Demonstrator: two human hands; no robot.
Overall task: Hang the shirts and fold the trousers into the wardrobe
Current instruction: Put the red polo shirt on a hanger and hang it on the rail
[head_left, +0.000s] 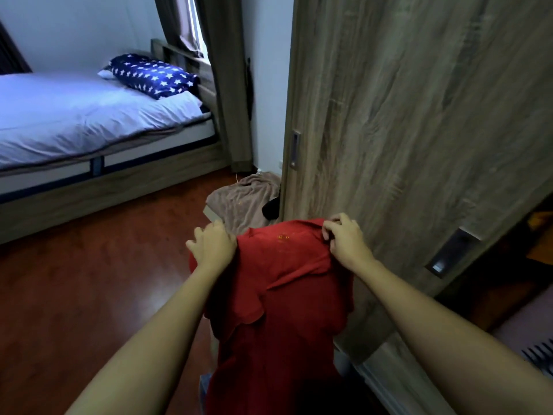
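A red shirt [278, 298] hangs in front of me, held up by its top edge. My left hand [213, 247] grips its left shoulder and my right hand [347, 239] pinches the right shoulder near the collar. The shirt's lower part drops out of the frame at the bottom. The wardrobe's wooden sliding door [419, 130] stands just behind and to the right of the shirt. A dark opening into the wardrobe [508, 277] shows at the right edge. No hanger is visible.
A bed [74, 121] with a star-patterned pillow [152, 74] stands at the left. A beige cloth [245, 202] lies on the wooden floor [89, 295] beside the wardrobe door, with a dark item next to it. Curtains [227, 85] hang at the back.
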